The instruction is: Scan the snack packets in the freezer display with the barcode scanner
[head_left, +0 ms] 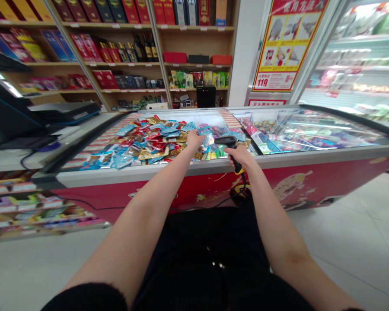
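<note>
My left hand (194, 139) reaches over the open chest freezer (155, 172) and is closed on a light blue ice-cream packet (206, 131) held above the pile. My right hand (240, 157) grips the handle of a black barcode scanner (226, 141), whose head points toward that packet. The scanner's cable (244, 179) hangs down over the freezer's front edge. Several blue, red and gold wrapped ice creams (142, 142) fill the freezer's left half.
A glass lid (311, 129) covers the freezer's right half. A checkout counter with a black monitor (6, 112) stands at left. Wooden shelves of boxed goods (116, 47) line the back wall, a refrigerated case (359, 65) stands at right, with pale floor tiles (359, 224) below.
</note>
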`<state>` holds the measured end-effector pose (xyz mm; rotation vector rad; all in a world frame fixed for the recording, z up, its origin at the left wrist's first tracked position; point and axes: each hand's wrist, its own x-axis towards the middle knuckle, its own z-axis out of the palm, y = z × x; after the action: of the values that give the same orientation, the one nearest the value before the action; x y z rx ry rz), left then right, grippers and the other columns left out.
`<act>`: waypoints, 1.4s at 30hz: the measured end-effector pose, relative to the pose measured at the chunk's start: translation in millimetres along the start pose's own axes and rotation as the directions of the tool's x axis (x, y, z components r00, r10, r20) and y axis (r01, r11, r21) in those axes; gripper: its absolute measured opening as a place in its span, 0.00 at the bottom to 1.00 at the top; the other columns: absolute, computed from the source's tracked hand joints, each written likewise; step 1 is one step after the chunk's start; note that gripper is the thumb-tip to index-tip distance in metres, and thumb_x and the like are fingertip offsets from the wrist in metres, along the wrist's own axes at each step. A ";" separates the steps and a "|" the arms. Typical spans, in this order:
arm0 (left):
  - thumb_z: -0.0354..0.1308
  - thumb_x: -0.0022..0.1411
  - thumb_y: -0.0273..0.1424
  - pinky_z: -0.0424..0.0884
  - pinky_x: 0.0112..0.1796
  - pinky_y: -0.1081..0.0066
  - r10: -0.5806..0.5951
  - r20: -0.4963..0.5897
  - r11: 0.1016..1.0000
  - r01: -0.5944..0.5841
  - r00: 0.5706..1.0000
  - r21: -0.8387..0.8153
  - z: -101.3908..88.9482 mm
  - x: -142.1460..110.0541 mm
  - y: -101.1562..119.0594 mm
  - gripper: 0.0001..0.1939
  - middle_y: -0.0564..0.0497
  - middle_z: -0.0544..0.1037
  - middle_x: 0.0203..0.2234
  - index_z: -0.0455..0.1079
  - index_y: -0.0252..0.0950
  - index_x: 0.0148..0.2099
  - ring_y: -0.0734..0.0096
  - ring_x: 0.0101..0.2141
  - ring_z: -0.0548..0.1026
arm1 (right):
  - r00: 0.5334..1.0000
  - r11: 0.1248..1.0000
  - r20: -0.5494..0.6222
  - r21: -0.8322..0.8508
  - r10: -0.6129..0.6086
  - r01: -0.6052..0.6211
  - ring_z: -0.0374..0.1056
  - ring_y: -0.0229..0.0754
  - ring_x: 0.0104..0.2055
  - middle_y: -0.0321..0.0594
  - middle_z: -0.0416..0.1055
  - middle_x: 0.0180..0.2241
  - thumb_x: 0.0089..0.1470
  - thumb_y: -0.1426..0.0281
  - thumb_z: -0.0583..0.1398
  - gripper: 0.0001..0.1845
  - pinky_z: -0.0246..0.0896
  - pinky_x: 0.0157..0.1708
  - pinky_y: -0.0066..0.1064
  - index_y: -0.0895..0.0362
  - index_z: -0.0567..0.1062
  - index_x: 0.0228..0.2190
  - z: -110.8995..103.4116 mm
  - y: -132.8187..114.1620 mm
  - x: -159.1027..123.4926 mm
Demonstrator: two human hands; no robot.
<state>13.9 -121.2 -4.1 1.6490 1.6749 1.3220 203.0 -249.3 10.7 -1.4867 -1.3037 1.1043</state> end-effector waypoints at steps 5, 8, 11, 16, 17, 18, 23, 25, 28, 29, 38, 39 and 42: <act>0.62 0.49 0.28 0.72 0.33 0.70 0.019 -0.008 1.000 -0.019 1.000 0.001 0.1 0.9 -1.1 0.04 0.53 0.72 0.22 0.71 0.35 0.30 0.66 0.29 0.75 | 1.000 1.000 0.005 0.021 -0.004 0.004 0.56 0.34 0.13 0.35 0.62 0.12 0.59 0.69 0.63 0.21 0.55 0.12 0.26 0.57 0.66 0.16 1.2 1.5 1.3; 0.61 0.50 0.28 0.72 0.34 0.70 0.024 0.000 1.000 -0.024 1.000 0.018 -1.0 -0.7 -0.5 0.04 0.53 0.74 0.23 0.72 0.34 0.31 0.66 0.30 0.76 | 1.000 0.999 -0.008 0.033 -0.010 0.010 0.57 0.34 0.13 0.34 0.62 0.12 0.58 0.69 0.64 0.21 0.55 0.12 0.25 0.56 0.66 0.17 2.1 1.0 0.5; 0.61 0.50 0.28 0.72 0.36 0.70 0.032 0.009 0.996 -0.033 0.999 0.079 -4.4 -1.9 1.0 0.07 0.51 0.77 0.26 0.73 0.33 0.35 0.65 0.32 0.77 | 0.999 0.998 -0.044 0.064 -0.026 0.029 0.57 0.34 0.13 0.34 0.62 0.13 0.56 0.70 0.65 0.19 0.55 0.12 0.25 0.56 0.66 0.18 2.5 0.4 0.3; 0.61 0.53 0.28 0.72 0.44 0.68 0.021 -0.016 0.985 -0.018 1.000 0.170 -21.1 4.2 6.3 0.19 0.45 0.81 0.37 0.74 0.31 0.49 0.63 0.39 0.78 | 0.998 0.995 -0.063 0.099 0.000 0.007 0.56 0.33 0.13 0.34 0.63 0.14 0.57 0.71 0.64 0.18 0.55 0.11 0.25 0.56 0.66 0.19 2.7 -0.7 0.9; 0.60 0.54 0.27 0.71 0.46 0.68 0.012 -0.027 0.982 -0.007 1.000 0.188 -26.6 5.9 8.0 0.20 0.45 0.81 0.39 0.73 0.31 0.51 0.62 0.41 0.78 | 0.998 0.995 -0.070 0.102 0.007 0.000 0.56 0.33 0.13 0.34 0.63 0.14 0.57 0.71 0.64 0.18 0.55 0.11 0.25 0.56 0.66 0.19 2.6 -0.8 1.3; 0.59 0.55 0.26 0.71 0.47 0.68 0.005 -0.042 0.978 0.004 0.999 0.209 -32.6 7.2 9.7 0.21 0.44 0.81 0.40 0.72 0.31 0.53 0.62 0.43 0.78 | 0.997 0.995 -0.074 0.103 0.012 -0.004 0.56 0.33 0.13 0.34 0.63 0.14 0.57 0.71 0.64 0.18 0.55 0.11 0.25 0.56 0.66 0.19 2.5 -0.7 1.8; 0.54 0.60 0.25 0.66 0.54 0.60 0.125 -0.159 0.887 -0.038 0.979 0.460 -58.5 0.2 12.1 0.24 0.39 0.75 0.54 0.69 0.36 0.59 0.53 0.55 0.71 | 0.996 0.996 -0.091 0.091 0.013 -0.005 0.58 0.34 0.13 0.34 0.64 0.15 0.59 0.70 0.63 0.17 0.56 0.12 0.26 0.56 0.67 0.20 2.3 -0.6 3.5; 0.55 0.61 0.29 0.63 0.56 0.55 0.191 -0.108 0.808 -0.094 0.976 0.581 -60.2 -7.2 7.5 0.22 0.39 0.72 0.56 0.71 0.39 0.58 0.49 0.58 0.67 | 0.995 0.995 -0.097 0.097 0.018 -0.009 0.57 0.34 0.13 0.34 0.64 0.15 0.59 0.70 0.63 0.17 0.56 0.12 0.26 0.56 0.67 0.20 3.0 -1.5 2.8; 0.54 0.62 0.32 0.61 0.56 0.52 0.176 0.055 0.703 -0.164 0.983 0.692 -53.9 -16.3 -1.7 0.17 0.38 0.74 0.54 0.76 0.39 0.51 0.46 0.57 0.66 | 0.996 0.994 -0.087 0.112 0.022 -0.012 0.57 0.34 0.12 0.33 0.63 0.15 0.58 0.71 0.63 0.16 0.55 0.12 0.26 0.56 0.67 0.21 4.1 -2.4 1.6; 0.52 0.62 0.31 0.60 0.56 0.52 0.166 0.082 0.679 -0.174 0.983 0.713 -51.0 -17.9 -3.9 0.17 0.37 0.75 0.52 0.76 0.37 0.50 0.45 0.57 0.67 | 0.996 0.993 -0.083 0.116 0.021 -0.011 0.56 0.34 0.12 0.33 0.63 0.15 0.58 0.71 0.63 0.16 0.55 0.12 0.26 0.56 0.67 0.21 4.1 -2.2 1.5; 0.52 0.64 0.33 0.57 0.59 0.52 0.207 0.101 0.663 -0.215 0.973 0.717 -32.1 -23.5 11.6 0.18 0.35 0.75 0.53 0.76 0.35 0.52 0.46 0.57 0.68 | 0.994 0.989 -0.102 0.146 0.029 -0.014 0.57 0.34 0.13 0.32 0.63 0.15 0.57 0.70 0.64 0.14 0.55 0.12 0.25 0.56 0.68 0.22 -7.0 5.7 3.6; 0.52 0.64 0.33 0.58 0.59 0.52 0.210 0.120 0.663 -0.232 0.970 0.712 -27.0 -25.2 14.1 0.19 0.35 0.75 0.53 0.76 0.35 0.52 0.46 0.57 0.68 | 0.994 0.988 -0.107 0.156 0.033 -0.016 0.57 0.34 0.13 0.32 0.63 0.15 0.57 0.70 0.64 0.13 0.55 0.12 0.25 0.56 0.68 0.23 -9.5 7.6 4.6; 0.51 0.65 0.32 0.62 0.57 0.55 0.226 0.206 0.652 -0.305 0.952 0.694 -6.0 -29.9 19.6 0.19 0.37 0.75 0.54 0.75 0.35 0.54 0.48 0.56 0.69 | 0.988 0.983 -0.144 0.180 0.053 -0.026 0.58 0.34 0.14 0.32 0.64 0.15 0.55 0.69 0.65 0.12 0.55 0.12 0.25 0.56 0.69 0.24 -19.1 14.0 8.6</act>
<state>24.6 -154.4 6.0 2.4380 2.1025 0.6575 225.5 -243.0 1.2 -1.4379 -1.0501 1.0844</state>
